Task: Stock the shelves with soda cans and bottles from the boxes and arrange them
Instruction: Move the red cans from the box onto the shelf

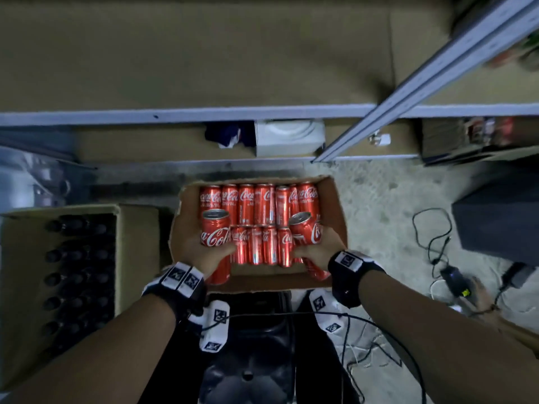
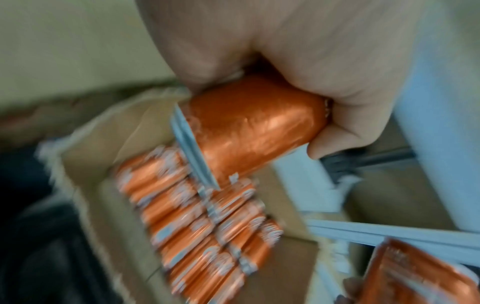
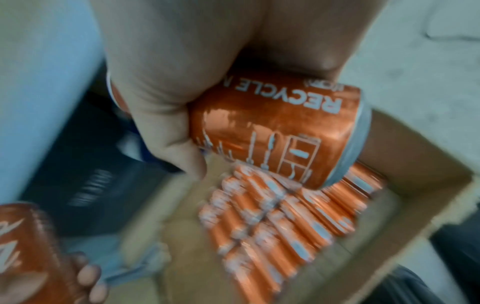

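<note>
An open cardboard box [image 1: 332, 205] on the floor holds several red cola cans [image 1: 256, 204] standing in rows. My left hand [image 1: 201, 252] grips one red can [image 1: 215, 231] lifted above the box's left side; the same can [image 2: 257, 127] shows in the left wrist view, fingers curled round it. My right hand [image 1: 316, 252] grips another red can [image 1: 306, 231], tilted, over the box's right side; in the right wrist view this can [image 3: 280, 133] reads "RECYCLE". Cans in the box [image 2: 197, 222] [image 3: 280, 222] look blurred in both wrist views.
A second box [image 1: 17, 258] of dark bottles [image 1: 75, 275] stands to the left. The metal shelf edge [image 1: 186, 113] with a brown board runs across above, an upright post [image 1: 423, 80] to the right. Cables and a black device [image 1: 455, 279] lie on the floor at right.
</note>
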